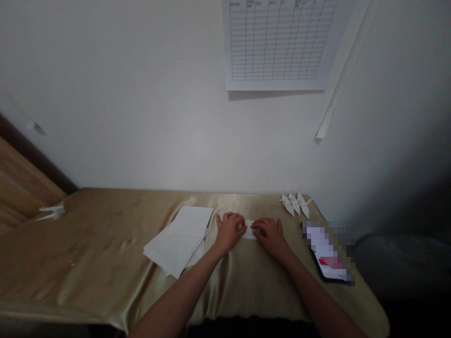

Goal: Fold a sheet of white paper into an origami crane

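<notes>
A small piece of white paper (249,233) lies on the cloth-covered table, between my two hands. At its left side, my left hand (230,230) has thumb and fingers curled together onto the paper's edge. My right hand (270,233) pinches the opposite side, fingertips bent inward. The fingers partly cover the paper, so its folds are hard to make out. Left of my left hand sits a loose stack of white paper sheets (183,234), the top one with a dashed line.
Several folded white paper figures (295,204) stand in a row at the back right. A phone (327,253) with a lit, partly blurred screen lies near the right edge. Another folded paper piece (52,212) is at the far left. A printed grid sheet (278,47) hangs on the wall.
</notes>
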{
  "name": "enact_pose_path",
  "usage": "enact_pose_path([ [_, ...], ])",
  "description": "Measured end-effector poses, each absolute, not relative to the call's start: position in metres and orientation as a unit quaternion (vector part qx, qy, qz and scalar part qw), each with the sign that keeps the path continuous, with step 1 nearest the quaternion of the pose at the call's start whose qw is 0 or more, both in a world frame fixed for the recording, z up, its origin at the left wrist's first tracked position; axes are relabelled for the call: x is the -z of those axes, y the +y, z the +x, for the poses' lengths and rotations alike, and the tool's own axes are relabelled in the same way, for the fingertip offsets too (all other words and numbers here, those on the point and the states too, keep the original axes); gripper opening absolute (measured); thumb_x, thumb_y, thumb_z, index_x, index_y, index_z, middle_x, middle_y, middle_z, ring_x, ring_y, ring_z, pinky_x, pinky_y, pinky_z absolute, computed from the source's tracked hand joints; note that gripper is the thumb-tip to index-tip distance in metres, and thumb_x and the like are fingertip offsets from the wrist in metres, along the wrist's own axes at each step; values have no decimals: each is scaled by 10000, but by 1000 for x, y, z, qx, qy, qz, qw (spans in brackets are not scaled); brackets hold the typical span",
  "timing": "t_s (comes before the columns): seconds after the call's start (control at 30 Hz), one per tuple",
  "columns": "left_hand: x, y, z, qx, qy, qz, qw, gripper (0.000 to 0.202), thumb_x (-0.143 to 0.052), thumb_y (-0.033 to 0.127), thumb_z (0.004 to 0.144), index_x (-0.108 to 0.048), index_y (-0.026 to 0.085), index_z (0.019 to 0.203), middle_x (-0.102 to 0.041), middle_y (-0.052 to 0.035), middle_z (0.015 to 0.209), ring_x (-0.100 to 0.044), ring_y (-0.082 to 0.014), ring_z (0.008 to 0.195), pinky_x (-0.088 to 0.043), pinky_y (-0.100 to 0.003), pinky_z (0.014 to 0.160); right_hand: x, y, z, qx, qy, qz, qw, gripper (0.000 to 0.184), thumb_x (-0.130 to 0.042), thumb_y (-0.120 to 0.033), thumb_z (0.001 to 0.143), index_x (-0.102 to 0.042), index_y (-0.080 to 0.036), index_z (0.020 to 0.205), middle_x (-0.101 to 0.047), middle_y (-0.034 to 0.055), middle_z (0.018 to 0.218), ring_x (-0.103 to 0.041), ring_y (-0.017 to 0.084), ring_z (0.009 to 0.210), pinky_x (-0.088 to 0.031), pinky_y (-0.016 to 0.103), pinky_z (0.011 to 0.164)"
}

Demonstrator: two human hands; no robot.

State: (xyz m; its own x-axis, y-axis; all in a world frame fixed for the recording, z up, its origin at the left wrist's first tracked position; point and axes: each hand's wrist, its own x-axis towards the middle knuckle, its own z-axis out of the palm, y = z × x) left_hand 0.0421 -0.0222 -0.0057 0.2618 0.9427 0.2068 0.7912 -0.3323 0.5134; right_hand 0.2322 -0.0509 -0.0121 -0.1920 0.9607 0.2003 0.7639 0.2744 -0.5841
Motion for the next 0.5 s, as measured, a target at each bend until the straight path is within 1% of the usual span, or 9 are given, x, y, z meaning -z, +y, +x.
enact_pose_path([
  [0.1, 5, -24, 44, -239, 560, 780, 147, 42, -662, 313, 871, -666, 274, 885, -692, 22, 1172, -467, -273, 1237, -51, -718, 1118, 11, -52, 230, -171, -749, -585, 262, 224, -500, -371, 934, -682, -310, 1049, -660, 25, 1196, -504, 255, 1234, -36, 666, 1136],
  [0.2, 4, -25, 45, -228, 565, 781, 140, 42, -654, 312, 877, -664, 274, 891, -687, 23, 1175, -463, -265, 1242, -58, -714, 1123, 10, -53, 228, -160, -748, -595, 246, 221, -486, -348, 938, -658, -309, 1072, -647, 16, 1216, -490, 247, 1248, -49, 660, 1139],
  [0.37, 2, -25, 46, -224, 565, 783, 131, 35, -655, 302, 875, -653, 268, 883, -682, 29, 1173, -462, -272, 1237, -77, -726, 1114, 10, -53, 226, -149, -751, -604, 220, 222, -485, -303, 937, -630, -317, 1104, -627, 7, 1256, -466, 252, 1281, -53, 686, 1132],
  [0.5, 1, -26, 47, -226, 562, 784, 132, 42, -660, 291, 868, -635, 258, 863, -681, 38, 1168, -465, -276, 1232, -78, -742, 1103, 9, -54, 225, -142, -753, -608, 208, 263, -481, -289, 938, -614, -344, 1157, -607, 5, 1295, -449, 259, 1301, -61, 701, 1125],
])
